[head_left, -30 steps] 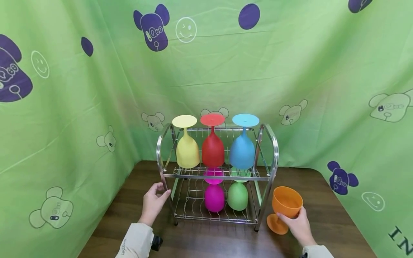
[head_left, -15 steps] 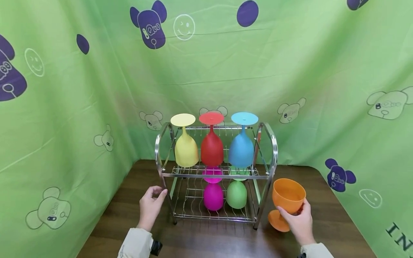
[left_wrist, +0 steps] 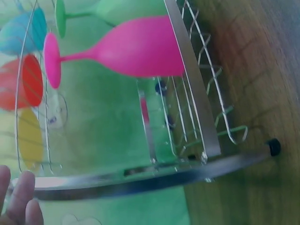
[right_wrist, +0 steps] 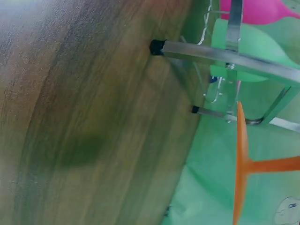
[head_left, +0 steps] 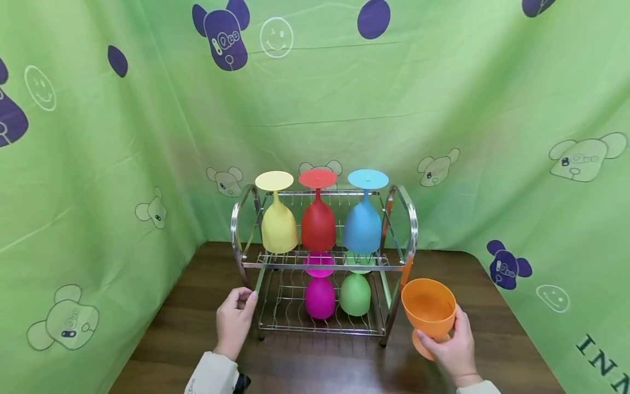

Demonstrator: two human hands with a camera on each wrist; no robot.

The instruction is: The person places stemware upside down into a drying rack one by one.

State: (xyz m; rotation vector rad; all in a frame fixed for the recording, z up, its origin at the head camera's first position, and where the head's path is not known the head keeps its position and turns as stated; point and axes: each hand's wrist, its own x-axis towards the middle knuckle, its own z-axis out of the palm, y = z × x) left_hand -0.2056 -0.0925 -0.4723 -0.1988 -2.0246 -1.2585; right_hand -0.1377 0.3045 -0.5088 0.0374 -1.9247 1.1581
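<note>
In the head view, my right hand (head_left: 455, 350) grips an orange goblet (head_left: 425, 324) below its bowl, right of the metal rack (head_left: 322, 267). The mouth faces up and tips towards me; my fingers partly cover its foot. The right wrist view shows the goblet's foot (right_wrist: 241, 164) off the wooden table. My left hand (head_left: 233, 323) is beside the rack's left post, fingers loosely bent and holding nothing. Its fingers (left_wrist: 22, 194) overlap the post's end in the left wrist view. Yellow (head_left: 279, 227), red (head_left: 318, 225) and blue (head_left: 363, 227) goblets stand upside down on the upper tier.
On the lower tier are a magenta goblet (head_left: 320, 298) and a green goblet (head_left: 355, 295), bowls towards me. The two-tier rack stands on a brown table (head_left: 315, 366). A green printed cloth (head_left: 315, 98) hangs behind and at both sides.
The orange goblet rises a little, then comes nearer with its mouth tipping towards me. My left hand shifts slightly down along the rack's left post. The head view drifts right; the racked goblets stay put.
</note>
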